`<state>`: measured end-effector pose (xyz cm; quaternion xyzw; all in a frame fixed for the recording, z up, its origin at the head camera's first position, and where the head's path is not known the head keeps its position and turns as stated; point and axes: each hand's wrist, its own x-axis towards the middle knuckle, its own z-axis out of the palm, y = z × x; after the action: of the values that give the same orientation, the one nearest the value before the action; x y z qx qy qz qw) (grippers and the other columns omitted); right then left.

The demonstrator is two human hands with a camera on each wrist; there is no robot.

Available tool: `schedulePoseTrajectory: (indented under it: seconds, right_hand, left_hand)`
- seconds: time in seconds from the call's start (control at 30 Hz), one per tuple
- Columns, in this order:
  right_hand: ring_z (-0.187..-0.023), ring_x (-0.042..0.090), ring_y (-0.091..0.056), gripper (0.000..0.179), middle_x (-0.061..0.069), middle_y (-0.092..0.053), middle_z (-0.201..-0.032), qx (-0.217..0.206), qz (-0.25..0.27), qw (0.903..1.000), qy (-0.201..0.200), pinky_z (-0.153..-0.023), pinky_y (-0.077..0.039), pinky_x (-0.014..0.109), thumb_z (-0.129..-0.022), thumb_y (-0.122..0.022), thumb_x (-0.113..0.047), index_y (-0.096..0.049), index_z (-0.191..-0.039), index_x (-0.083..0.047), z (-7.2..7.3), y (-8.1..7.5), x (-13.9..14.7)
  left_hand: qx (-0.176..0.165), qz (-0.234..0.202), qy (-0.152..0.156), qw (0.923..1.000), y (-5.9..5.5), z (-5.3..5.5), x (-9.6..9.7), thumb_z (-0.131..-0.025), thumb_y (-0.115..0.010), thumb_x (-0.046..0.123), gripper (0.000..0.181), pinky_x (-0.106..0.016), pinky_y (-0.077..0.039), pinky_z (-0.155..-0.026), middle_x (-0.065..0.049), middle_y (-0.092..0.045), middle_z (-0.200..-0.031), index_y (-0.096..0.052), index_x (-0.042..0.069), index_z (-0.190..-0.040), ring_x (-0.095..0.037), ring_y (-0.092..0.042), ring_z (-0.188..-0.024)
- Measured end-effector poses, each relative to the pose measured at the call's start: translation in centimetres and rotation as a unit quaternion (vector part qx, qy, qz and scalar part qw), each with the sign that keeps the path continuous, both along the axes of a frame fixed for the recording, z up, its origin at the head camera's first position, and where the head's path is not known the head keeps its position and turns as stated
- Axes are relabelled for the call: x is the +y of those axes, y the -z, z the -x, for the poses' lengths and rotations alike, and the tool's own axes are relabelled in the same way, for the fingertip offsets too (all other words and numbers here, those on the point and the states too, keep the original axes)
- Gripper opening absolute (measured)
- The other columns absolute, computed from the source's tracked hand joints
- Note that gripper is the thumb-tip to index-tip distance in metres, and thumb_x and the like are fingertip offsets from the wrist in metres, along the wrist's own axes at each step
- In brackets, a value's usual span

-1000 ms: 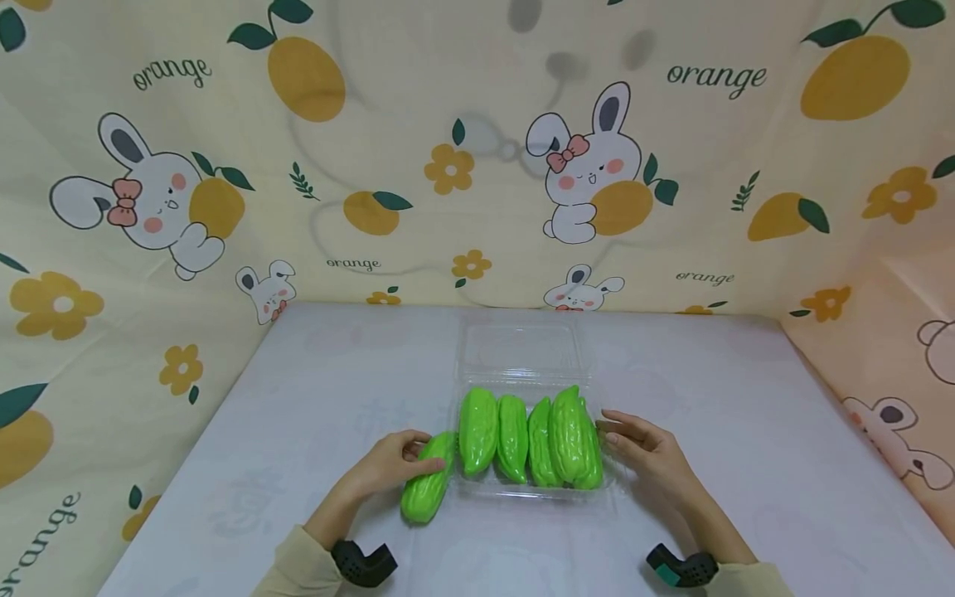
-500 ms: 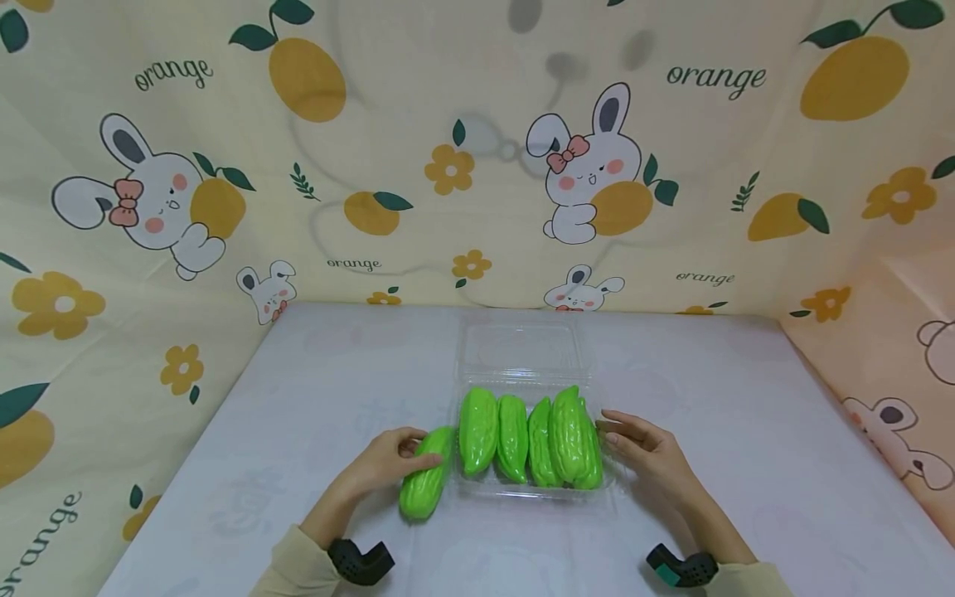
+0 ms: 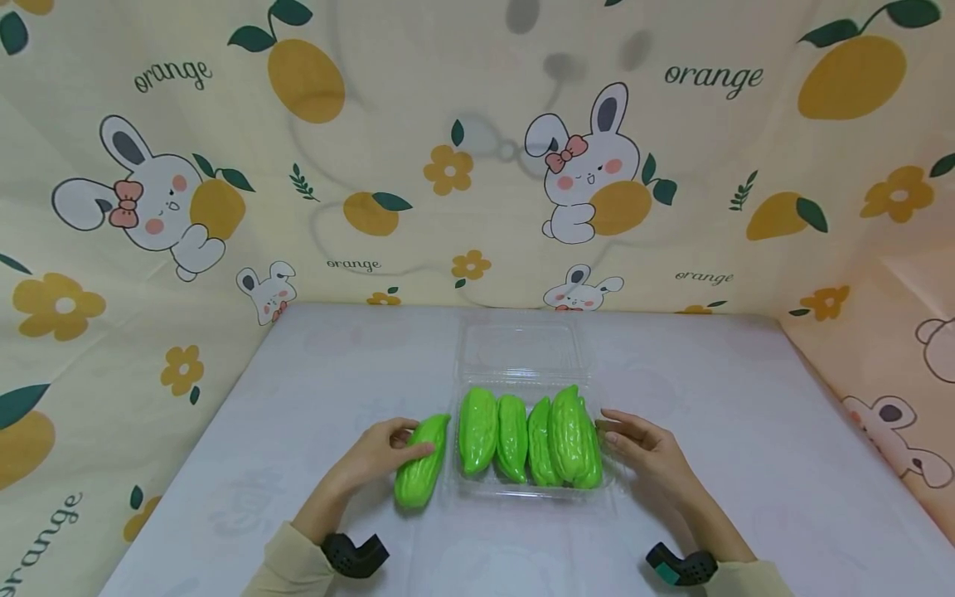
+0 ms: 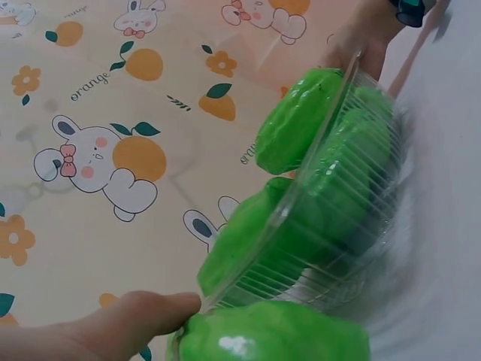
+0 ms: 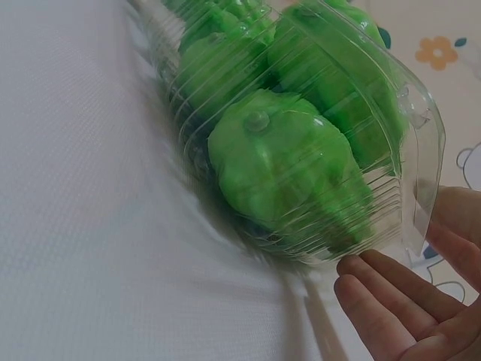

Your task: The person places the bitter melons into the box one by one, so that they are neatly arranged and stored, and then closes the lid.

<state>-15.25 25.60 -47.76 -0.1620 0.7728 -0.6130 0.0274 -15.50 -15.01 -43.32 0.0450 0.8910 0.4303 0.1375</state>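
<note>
Gripping 1 veg (image 3: 418, 481), glossy, ridged, L hand (image 3: 376, 453)

Just right of where the left hand (image 3: 380, 452) gripped a long, bumpy green vegetable (image 3: 419, 477), a clear plastic box (image 3: 507, 491) of shiny green vegetables (image 3: 512, 435) blocked the way; only a thin gap showed. Left of the grip, the flat white table (image 3: 298, 390) had lots of room. Past the box, the right hand (image 3: 651, 452) blocked too.

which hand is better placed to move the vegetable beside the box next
Probably the left hand: it grips that vegetable, while the right hand is across the clear box from it.
</note>
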Motion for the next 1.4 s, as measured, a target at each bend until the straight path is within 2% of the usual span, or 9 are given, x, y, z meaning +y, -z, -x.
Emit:
schedulePoseTrajectory:
  seconds: [0.43, 0.9, 1.4]
  right_hand:
    - [-0.104, -0.009, -0.063, 0.044, -0.023, -0.066, -0.114, 0.004, 0.002, 1.0, -0.003, -0.083, -0.054, 0.011, -0.097, -0.054, -0.006, -0.042, -0.134, 0.014, 0.0, -0.1, 0.0]
    - [-0.103, -0.009, -0.063, 0.044, -0.025, -0.065, -0.114, -0.003, -0.002, 1.0, 0.004, -0.083, -0.054, 0.011, -0.097, -0.054, -0.006, -0.043, -0.135, 0.013, -0.1, -0.1, -0.1]
    - [-0.103, -0.009, -0.063, 0.046, -0.026, -0.065, -0.113, -0.019, -0.006, 0.9997, 0.011, -0.083, -0.054, 0.012, -0.097, -0.055, -0.009, -0.042, -0.136, 0.012, -0.2, -0.3, -0.2]
  left_hand:
    - [0.001, -0.008, -0.01, 0.9999, -0.8, 0.1, -0.1, -0.086, -0.071, 0.035, 0.059, -0.04, -0.053, -0.087, -0.017, -0.066, -0.114, -0.056, -0.004, -0.129, -0.023, -0.062, -0.102]
    - [0.007, -0.027, -0.036, 0.999, -1.2, 0.8, 0.2, -0.087, -0.07, 0.035, 0.058, -0.037, -0.055, -0.086, -0.018, -0.066, -0.116, -0.056, -0.001, -0.13, -0.024, -0.064, -0.104]
    - [-0.003, -0.033, -0.043, 0.9985, -2.1, 1.0, 0.7, -0.089, -0.068, 0.038, 0.059, -0.036, -0.055, -0.085, -0.017, -0.066, -0.118, -0.054, 0.001, -0.133, -0.024, -0.063, -0.106]
